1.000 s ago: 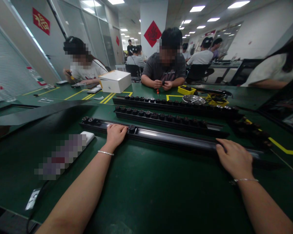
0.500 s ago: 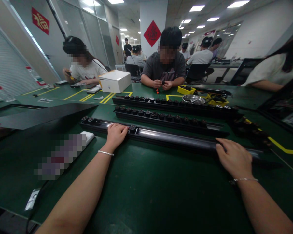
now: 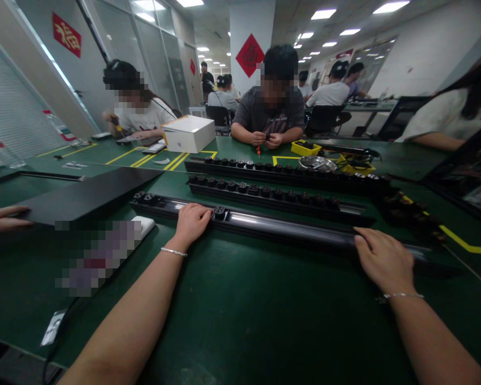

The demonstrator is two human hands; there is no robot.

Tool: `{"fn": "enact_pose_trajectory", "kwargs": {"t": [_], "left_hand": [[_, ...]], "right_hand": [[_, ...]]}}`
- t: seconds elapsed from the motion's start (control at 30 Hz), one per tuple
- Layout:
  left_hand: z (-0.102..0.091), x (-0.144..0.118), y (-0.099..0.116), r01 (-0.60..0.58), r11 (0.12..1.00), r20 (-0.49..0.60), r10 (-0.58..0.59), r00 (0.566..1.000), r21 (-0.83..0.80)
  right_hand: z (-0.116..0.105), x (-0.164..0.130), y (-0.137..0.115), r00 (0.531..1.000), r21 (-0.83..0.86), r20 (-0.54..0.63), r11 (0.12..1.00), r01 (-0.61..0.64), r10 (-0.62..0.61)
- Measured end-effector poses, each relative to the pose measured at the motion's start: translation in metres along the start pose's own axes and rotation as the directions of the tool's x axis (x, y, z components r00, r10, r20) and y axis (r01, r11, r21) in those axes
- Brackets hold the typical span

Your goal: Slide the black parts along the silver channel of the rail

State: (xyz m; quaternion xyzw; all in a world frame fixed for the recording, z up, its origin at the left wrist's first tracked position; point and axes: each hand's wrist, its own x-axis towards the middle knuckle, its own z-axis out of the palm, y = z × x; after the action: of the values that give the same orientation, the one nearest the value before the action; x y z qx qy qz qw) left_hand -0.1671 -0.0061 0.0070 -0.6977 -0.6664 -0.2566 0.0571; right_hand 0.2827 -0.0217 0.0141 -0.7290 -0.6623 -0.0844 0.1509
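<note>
On the green tabletop (image 3: 240, 321), the left hand (image 3: 190, 222) rests with fingers curled on the near black rail (image 3: 272, 227), beside a small black plug (image 3: 219, 213). The right hand (image 3: 385, 259) lies flat, fingers together, on the rail's right part. Beyond lie two more rails filled with plugs (image 3: 264, 190), then a seated person (image 3: 270, 109).

A green counter (image 3: 240, 315) marked with yellow lines (image 3: 463, 243) is carrying three long black rails (image 3: 280, 230) lying side by side, the two farther ones studded with small black parts (image 3: 264, 190). A flat black panel (image 3: 88, 195) is lying at the left beside a white block (image 3: 144, 224). Farther back, a white box (image 3: 189, 133), a yellow tray (image 3: 305, 148) and a metal dish (image 3: 318, 163) are sitting on it.
</note>
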Motion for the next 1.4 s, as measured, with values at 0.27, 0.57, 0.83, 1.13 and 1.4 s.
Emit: {"fn": "enact_pose_trajectory", "kwargs": {"t": [0.27,0.57,0.83,1.13,1.4], "left_hand": [[0.0002,-0.0003,-0.0002,-0.018,0.999,-0.012,0.018,1.000,-0.029],[-0.0009,-0.0008,0.0023,-0.060,0.998,-0.022,0.060,0.998,-0.017],[0.0005,-0.0011,0.0022,-0.122,0.992,-0.044,0.122,0.992,-0.001],[0.0007,-0.0018,0.0032,-0.142,0.990,-0.038,0.141,0.989,-0.021],[0.0008,-0.0017,0.0050,-0.152,0.988,-0.039,0.150,0.988,-0.037]], "right_hand": [[0.0003,0.0005,0.0013,1.000,0.014,0.014,1.000,-0.017,0.017],[0.0006,-0.0004,0.0008,1.000,0.018,0.010,1.000,-0.008,0.008],[0.0023,-0.0003,0.0008,1.000,0.014,-0.028,1.000,-0.003,0.003],[0.0017,0.0000,0.0014,1.000,0.012,-0.008,1.000,-0.003,0.003],[0.0054,0.0006,0.0038,1.000,0.029,-0.010,1.000,-0.010,0.010]]}}
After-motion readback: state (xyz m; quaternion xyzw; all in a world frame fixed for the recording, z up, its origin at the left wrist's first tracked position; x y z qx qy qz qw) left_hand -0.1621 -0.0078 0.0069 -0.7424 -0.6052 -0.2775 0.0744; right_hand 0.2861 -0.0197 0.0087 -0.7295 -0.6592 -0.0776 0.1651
